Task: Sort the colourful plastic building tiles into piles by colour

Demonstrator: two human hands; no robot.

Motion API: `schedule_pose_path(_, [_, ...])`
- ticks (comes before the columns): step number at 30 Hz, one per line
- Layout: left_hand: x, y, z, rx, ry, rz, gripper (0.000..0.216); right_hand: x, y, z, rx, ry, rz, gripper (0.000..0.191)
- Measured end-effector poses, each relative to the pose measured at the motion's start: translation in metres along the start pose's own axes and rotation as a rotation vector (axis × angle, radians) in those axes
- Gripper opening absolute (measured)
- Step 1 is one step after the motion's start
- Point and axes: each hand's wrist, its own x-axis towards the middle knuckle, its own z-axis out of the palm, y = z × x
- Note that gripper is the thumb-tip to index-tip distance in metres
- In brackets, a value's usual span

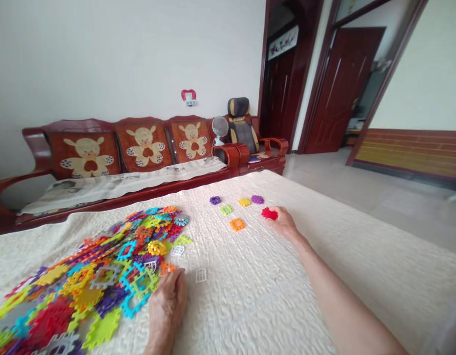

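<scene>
My right hand point(286, 225) reaches out over the cloth, its thumb and fingers closed on the edge of a red toothed plastic building piece point(268, 213). Close by lie a purple piece point(258, 199), a yellow piece point(244, 202), a green piece point(226, 210), an orange square piece point(237, 224) and a dark violet piece point(215, 200). My left hand point(167, 305) rests at the right edge of a heap of mixed pieces point(90, 291), fingers curled together. An orange piece point(167, 268) shows right at its fingertips; whether it is gripped is hidden.
A quilted cream cloth point(242, 301) covers the table. White window-shaped pieces point(201, 275) lie beside the heap. Behind the table stand a wooden sofa point(139, 185) with bear-patterned cushions, a small fan point(220, 127) and an armchair point(263, 158) with a massage cushion.
</scene>
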Motion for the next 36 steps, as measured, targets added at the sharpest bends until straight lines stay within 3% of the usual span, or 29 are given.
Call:
schedule_pose_path(8, [-0.003, -0.002, 0.002, 0.007, -0.022, -0.004, 0.023, 0.020, 0.025, 0.011, 0.002, 0.027, 0.007, 0.044])
schedule_pose_path(18, [-0.003, -0.001, 0.002, 0.014, -0.019, -0.006, 0.023, 0.021, 0.035, 0.024, 0.073, -0.005, -0.083, 0.043])
schedule_pose_path(23, [-0.002, 0.000, 0.002, 0.011, -0.015, -0.009, 0.023, 0.019, 0.035, 0.027, 0.120, 0.057, -0.112, 0.049])
schedule_pose_path(31, [-0.001, 0.001, 0.002, -0.004, -0.014, -0.021, 0.024, 0.013, 0.027, 0.034, 0.018, 0.060, 0.073, 0.074])
schedule_pose_path(36, [-0.001, 0.003, 0.001, -0.001, -0.021, -0.017, 0.024, 0.012, 0.026, 0.036, -0.057, 0.044, 0.113, 0.077])
